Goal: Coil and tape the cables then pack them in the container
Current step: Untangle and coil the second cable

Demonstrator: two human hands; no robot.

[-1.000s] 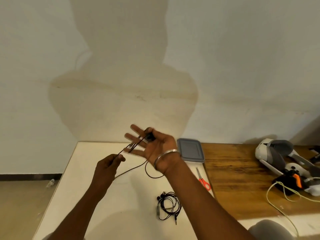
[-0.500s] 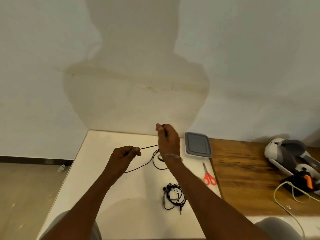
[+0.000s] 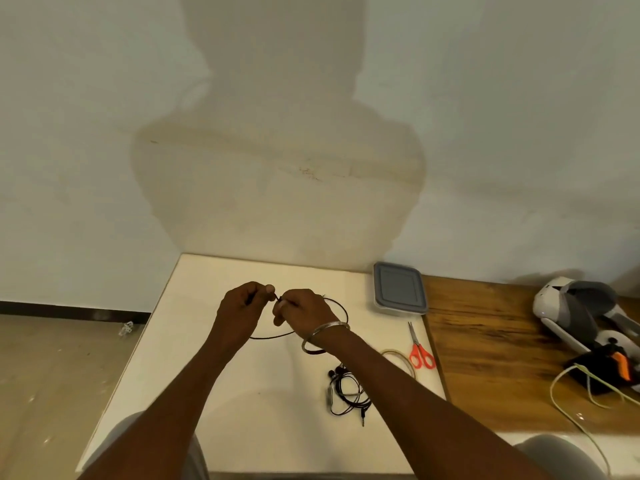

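The left hand pinches one end of a thin black cable between thumb and forefinger. The right hand, almost touching it, pinches the same cable in curled fingertips. A silver metal bangle sits on the right wrist.

Both hands are held over the middle of the white table top, nearer its far edge than its near one. From the pinch the cable swings out right in one wide loop, passes behind the right wrist and runs back left below the hands. Whether it touches the surface cannot be told.

A broad stretch of white surface lies between the hands and the left edge. Toward the near right, a bundle of black earphones lies beside the right forearm. Near the right edge are a pale thin ring and red-handled scissors. A grey-lidded rectangular plastic container, closed, sits at the far right corner.

The adjoining brown wooden table carries a white and grey headset, a black and orange device and a yellow-green cord.
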